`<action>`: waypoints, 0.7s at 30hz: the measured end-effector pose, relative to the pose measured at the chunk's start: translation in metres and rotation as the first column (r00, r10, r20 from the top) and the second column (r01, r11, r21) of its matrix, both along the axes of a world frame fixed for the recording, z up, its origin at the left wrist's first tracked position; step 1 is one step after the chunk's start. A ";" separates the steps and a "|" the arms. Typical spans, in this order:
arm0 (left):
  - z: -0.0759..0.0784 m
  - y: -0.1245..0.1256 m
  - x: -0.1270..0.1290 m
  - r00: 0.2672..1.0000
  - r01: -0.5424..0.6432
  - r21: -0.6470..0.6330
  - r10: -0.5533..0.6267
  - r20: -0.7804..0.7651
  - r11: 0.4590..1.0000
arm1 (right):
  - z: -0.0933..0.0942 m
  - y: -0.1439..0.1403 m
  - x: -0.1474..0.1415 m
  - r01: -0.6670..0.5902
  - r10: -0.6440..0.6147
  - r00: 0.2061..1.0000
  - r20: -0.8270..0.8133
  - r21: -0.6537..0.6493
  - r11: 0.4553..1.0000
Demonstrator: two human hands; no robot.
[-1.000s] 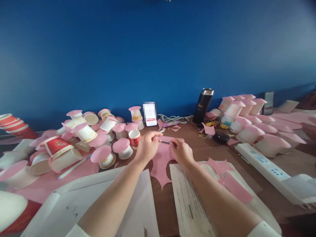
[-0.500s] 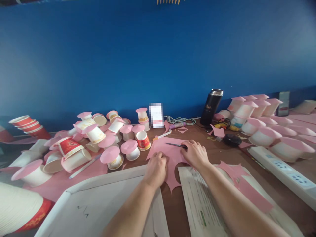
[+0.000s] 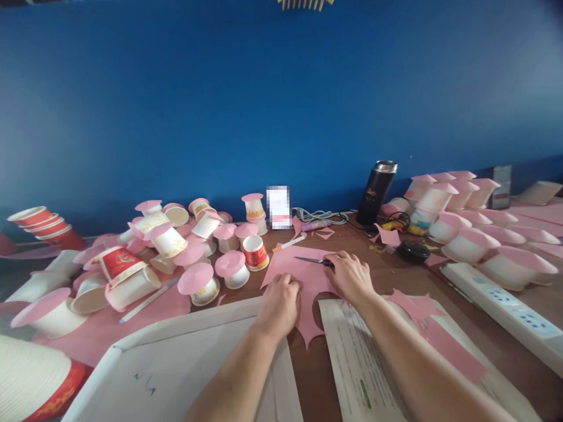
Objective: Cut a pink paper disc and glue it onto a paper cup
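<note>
A sheet of pink paper with curved bites cut out of its near edge lies on the brown table. My left hand is closed at the sheet's left side, its curled fingers pressing on the paper. In my right hand is a pair of scissors, gripped at the handle end. Its dark, narrow blades point left and lie over the sheet, seemingly together. My fingers hide the handles. Just left of the paper stands a red and white paper cup, mouth up.
Paper cups topped with pink discs crowd the left; more stand at right. A white box lid and a printed sheet lie in front. Behind are a phone, a glue stick and a black flask. A power strip lies right.
The view has shifted very slightly. Both hands, the scissors and the pink sheet keep nearly the same places.
</note>
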State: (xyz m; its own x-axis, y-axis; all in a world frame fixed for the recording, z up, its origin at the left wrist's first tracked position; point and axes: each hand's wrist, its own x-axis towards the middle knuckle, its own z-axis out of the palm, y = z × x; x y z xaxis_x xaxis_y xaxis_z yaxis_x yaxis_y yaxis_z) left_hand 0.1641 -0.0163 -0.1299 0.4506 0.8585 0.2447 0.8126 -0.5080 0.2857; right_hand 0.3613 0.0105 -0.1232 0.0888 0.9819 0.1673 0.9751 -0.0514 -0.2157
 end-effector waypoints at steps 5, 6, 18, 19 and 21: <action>0.002 0.000 0.000 1.000 0.001 -0.019 -0.002 -0.023 1.000 | -0.001 -0.001 0.000 0.003 -0.003 1.000 0.027 -0.010 1.000; 0.002 0.000 0.000 1.000 0.000 -0.023 -0.001 -0.024 1.000 | -0.001 -0.001 0.001 0.008 -0.008 0.999 0.035 -0.009 1.000; 0.009 -0.003 0.000 0.997 0.012 -0.042 -0.015 -0.069 0.999 | 0.007 0.003 0.016 0.188 -0.183 0.980 0.085 -0.062 0.980; 0.009 -0.004 0.000 0.997 0.010 -0.044 -0.013 -0.080 0.999 | 0.007 0.004 0.018 0.209 -0.204 0.976 0.080 -0.062 0.976; 0.010 -0.004 0.000 0.995 0.009 -0.048 -0.014 -0.096 0.999 | 0.007 0.005 0.021 0.230 -0.226 0.971 0.071 -0.043 0.972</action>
State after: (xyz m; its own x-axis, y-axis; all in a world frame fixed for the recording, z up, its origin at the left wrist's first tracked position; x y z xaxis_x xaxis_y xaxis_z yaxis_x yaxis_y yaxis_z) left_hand 0.1643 -0.0203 -0.1197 0.4798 0.8629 0.1586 0.8318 -0.5049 0.2307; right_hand 0.3822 0.0152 -0.1162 0.3019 0.9443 0.1311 0.9483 -0.2832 -0.1435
